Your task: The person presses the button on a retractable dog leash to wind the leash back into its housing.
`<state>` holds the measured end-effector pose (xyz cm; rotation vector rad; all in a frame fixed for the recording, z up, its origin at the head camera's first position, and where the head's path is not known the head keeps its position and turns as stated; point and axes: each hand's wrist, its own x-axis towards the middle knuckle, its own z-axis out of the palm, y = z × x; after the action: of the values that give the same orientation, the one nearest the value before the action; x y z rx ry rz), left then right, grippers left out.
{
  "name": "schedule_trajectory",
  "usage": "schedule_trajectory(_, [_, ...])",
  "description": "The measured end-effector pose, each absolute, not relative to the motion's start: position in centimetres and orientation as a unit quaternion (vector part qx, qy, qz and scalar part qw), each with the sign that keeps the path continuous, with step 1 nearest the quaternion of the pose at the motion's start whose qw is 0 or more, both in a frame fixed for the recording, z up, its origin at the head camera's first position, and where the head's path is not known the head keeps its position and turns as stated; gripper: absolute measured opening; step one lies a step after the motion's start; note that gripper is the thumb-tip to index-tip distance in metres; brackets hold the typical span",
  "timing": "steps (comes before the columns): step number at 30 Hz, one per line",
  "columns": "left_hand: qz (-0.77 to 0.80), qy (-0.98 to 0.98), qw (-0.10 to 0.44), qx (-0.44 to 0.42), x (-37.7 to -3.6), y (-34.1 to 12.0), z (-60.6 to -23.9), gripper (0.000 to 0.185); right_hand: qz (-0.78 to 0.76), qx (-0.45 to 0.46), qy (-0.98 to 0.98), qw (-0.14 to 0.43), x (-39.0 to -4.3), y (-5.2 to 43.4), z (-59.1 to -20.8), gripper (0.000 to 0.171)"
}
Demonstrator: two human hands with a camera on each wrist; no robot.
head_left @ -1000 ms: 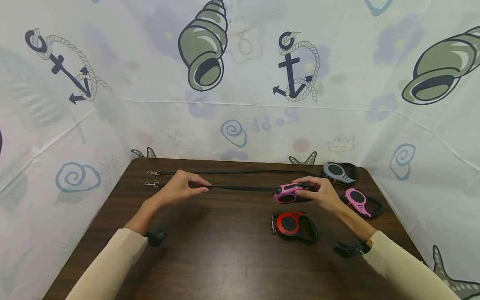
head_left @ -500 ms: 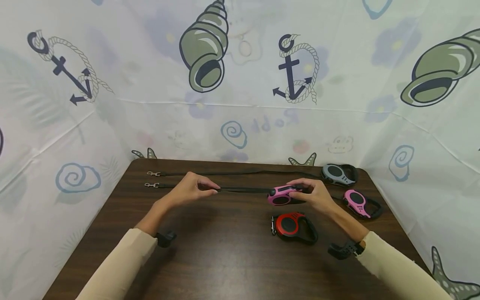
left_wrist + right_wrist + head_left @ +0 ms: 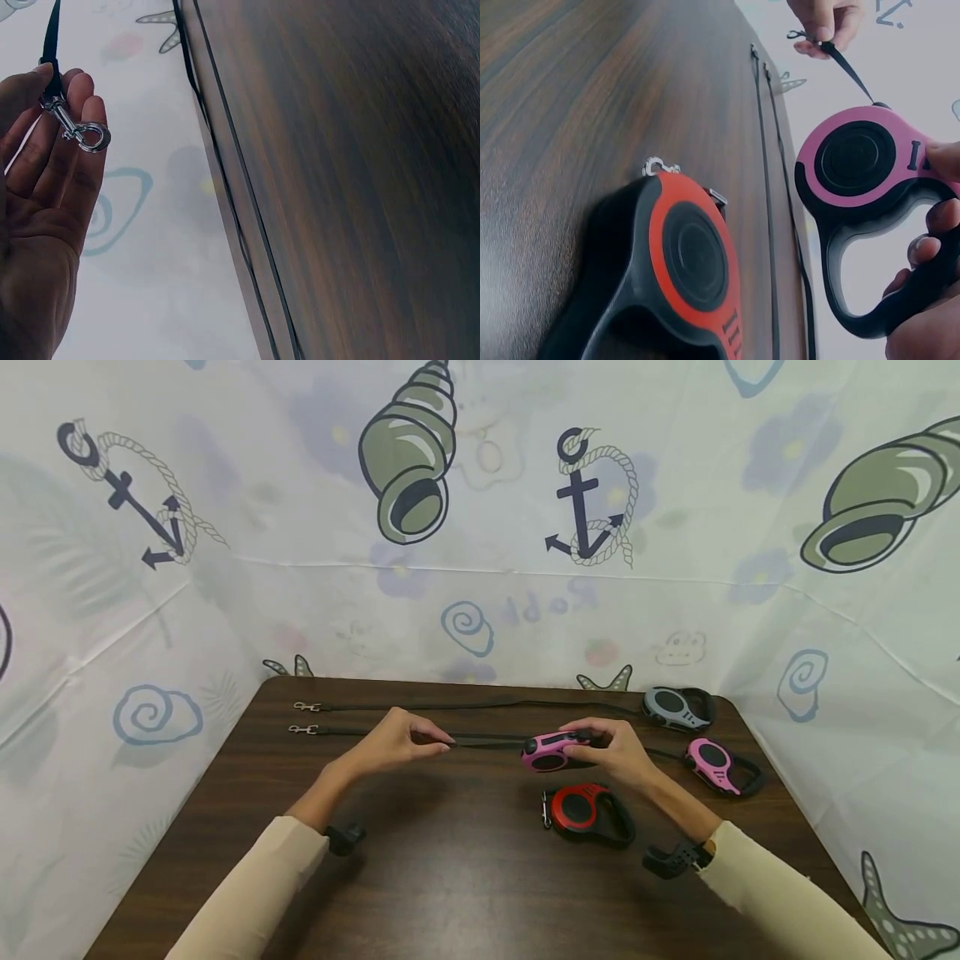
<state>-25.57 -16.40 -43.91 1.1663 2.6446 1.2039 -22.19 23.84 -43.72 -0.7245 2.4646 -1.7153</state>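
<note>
My right hand (image 3: pixel 624 757) grips a pink and black retractable dog leash (image 3: pixel 546 760) by its handle, its thumb on the pink casing in the right wrist view. The left hand (image 3: pixel 396 745) pinches the black strap (image 3: pixel 52 30) pulled out of that leash, right by its end. A silver snap clip (image 3: pixel 75 129) hangs across the left fingers in the left wrist view. In the head view the strap runs between both hands, above the table. A red and black retractable leash (image 3: pixel 577 810) lies nearer, below the right hand, its clip at the casing.
A grey retractable leash (image 3: pixel 670 706) and a second pink one (image 3: pixel 712 762) lie on the right of the brown wooden table (image 3: pixel 450 877). Their black straps stretch left across the back, ending in metal clips (image 3: pixel 303 729). A printed cloth (image 3: pixel 517 510) stands behind.
My left hand has shifted right and my right hand left, carrying the pink leash, so the strap between them is shorter. The other leashes lie as before.
</note>
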Motion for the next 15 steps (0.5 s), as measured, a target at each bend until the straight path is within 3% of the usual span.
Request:
schedule_trajectory(9, [0.395,0.827,0.018,0.399,-25.6,-14.8,-44.5,0.012,-0.591,-0.204,0.778,0.064,-21.9,22.1,-44.1,0.033])
schedule_trajectory(15, [0.404,0.821,0.029,0.404,-25.6,-13.7,-44.6,0.013,-0.588,-0.212,0.779,0.057,-21.9,21.3,-44.3,0.031])
